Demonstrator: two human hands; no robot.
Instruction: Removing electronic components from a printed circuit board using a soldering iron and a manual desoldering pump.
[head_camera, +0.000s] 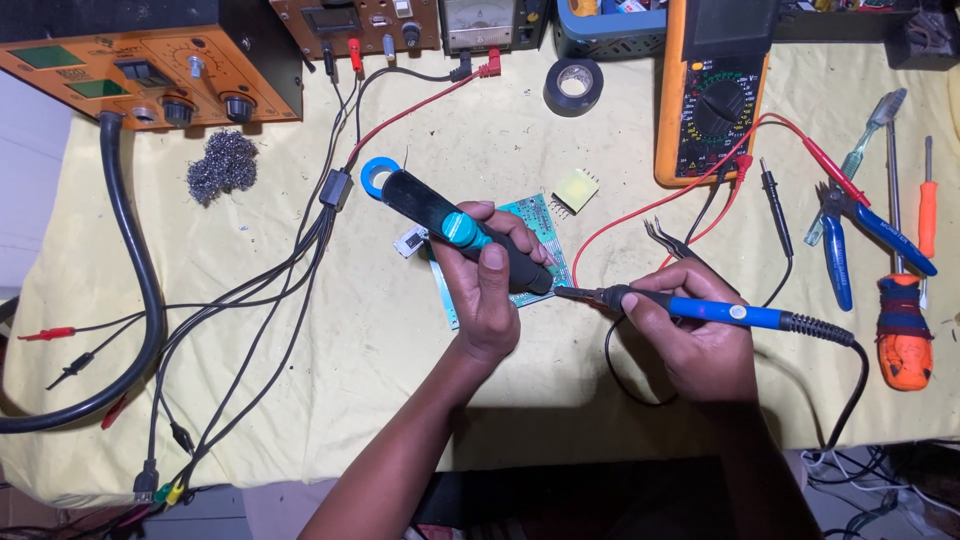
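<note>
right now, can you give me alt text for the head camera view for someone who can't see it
A person's left hand holds a black and teal desoldering pump over a green circuit board, while the right hand holds a blue soldering iron with its tip at the board's edge. They work on a yellow cloth, with a multimeter, pliers and screwdrivers nearby.

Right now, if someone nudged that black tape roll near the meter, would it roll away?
Probably not: the tape roll lies flat on its side on the yellow cloth, so it would likely slide. The cloth looks soft and wrinkled, which may slow it. It appears small and hollow, so likely light; stood on edge, it could roll.
</note>
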